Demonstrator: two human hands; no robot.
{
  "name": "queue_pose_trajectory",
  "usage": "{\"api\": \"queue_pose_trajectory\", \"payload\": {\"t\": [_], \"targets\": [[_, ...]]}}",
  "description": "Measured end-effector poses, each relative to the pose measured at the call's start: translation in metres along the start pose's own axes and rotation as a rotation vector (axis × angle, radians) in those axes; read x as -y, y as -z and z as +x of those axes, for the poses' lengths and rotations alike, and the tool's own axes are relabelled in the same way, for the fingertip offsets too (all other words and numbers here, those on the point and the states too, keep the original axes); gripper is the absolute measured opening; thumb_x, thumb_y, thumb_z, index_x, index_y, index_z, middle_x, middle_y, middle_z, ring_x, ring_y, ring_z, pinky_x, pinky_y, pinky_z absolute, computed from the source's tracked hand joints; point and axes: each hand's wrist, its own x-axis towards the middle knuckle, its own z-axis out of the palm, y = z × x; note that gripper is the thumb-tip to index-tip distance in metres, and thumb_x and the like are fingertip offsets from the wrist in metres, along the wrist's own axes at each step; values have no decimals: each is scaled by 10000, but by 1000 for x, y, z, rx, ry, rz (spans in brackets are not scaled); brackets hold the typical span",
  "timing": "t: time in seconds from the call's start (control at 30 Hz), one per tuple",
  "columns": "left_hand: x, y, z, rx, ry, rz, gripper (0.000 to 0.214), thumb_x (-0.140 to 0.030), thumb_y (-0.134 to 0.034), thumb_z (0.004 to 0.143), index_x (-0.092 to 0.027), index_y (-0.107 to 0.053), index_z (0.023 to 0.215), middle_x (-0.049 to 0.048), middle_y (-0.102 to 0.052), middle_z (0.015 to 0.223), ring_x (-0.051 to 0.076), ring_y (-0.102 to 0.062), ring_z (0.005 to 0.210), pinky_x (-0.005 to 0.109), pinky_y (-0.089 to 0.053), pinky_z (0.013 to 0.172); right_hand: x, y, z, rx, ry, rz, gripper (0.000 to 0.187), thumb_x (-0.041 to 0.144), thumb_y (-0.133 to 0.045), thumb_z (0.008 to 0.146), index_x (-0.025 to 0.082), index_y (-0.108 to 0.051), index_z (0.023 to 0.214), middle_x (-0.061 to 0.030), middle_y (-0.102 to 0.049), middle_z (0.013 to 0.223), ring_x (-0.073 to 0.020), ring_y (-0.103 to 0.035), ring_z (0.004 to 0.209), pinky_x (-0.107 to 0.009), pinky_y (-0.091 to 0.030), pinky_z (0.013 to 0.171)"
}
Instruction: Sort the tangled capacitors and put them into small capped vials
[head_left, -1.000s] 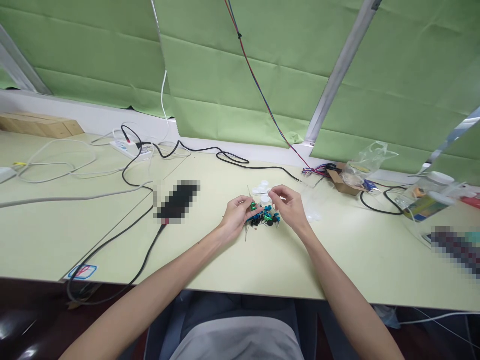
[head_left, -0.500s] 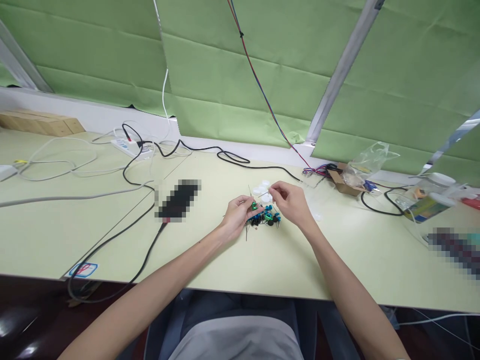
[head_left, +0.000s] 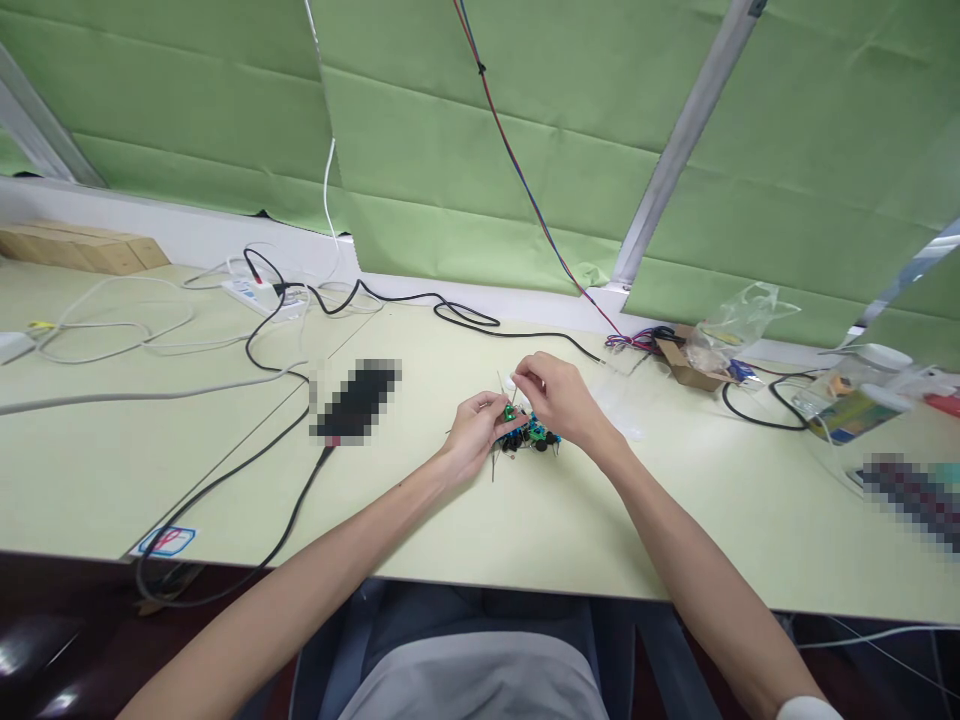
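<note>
My left hand (head_left: 471,432) is closed, its thumb and fingertips pinching a small green circuit board (head_left: 510,412) with thin leads standing out of it. Just beyond it, the fingers of my right hand (head_left: 556,396) pinch a thin wire-like lead (head_left: 515,393) that reaches down to the board. Whether lead and board touch is too small to tell. Right below both hands lies a pile of small electronic parts (head_left: 541,440), blue, black and green, many with wire legs. A white round piece (head_left: 509,383) shows behind my right fingertips, partly hidden.
Left of my hands lies a blurred-out black device (head_left: 358,400) on a black cable. A power strip (head_left: 262,297) and loose cables spread over the back left. An open cardboard box (head_left: 694,368) with a plastic bag stands back right, near a plastic container (head_left: 862,410).
My right hand has moved left, bringing the thin lead to the green board, and now covers most of the white round pieces. My left hand has stayed in place.
</note>
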Motion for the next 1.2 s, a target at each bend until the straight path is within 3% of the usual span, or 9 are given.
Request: {"api": "queue_pose_trajectory", "payload": {"t": [0.13,0.33,1.2], "targets": [[2,2,2,11,2,7,168,-183,-731,761,-129,-611,656,-3,-552,635,120,-625,700,397,-574,926,1,-1,1,56,-35,-77,154,212,-404,976,206,-512,867,-54,-625,859,-179,-541,734,-279,-365,671],[2,1,2,14,-6,20,134,-156,-698,776,-122,-629,666,22,-594,671,116,-621,715,371,-585,900,8,-3,1,153,-101,-174,112,205,-390,1000,215,-472,924,-48,-668,779,-192,-577,679,-260,-286,596],[3,1,2,-12,7,14,132,-107,-629,812,-109,-652,682,49,-623,718,120,-626,735,341,-593,844,16,-11,-1,159,-190,-322,134,264,-403,1016,227,-515,952,-26,-727,819,-198,-635,701,-259,-257,572]]}}
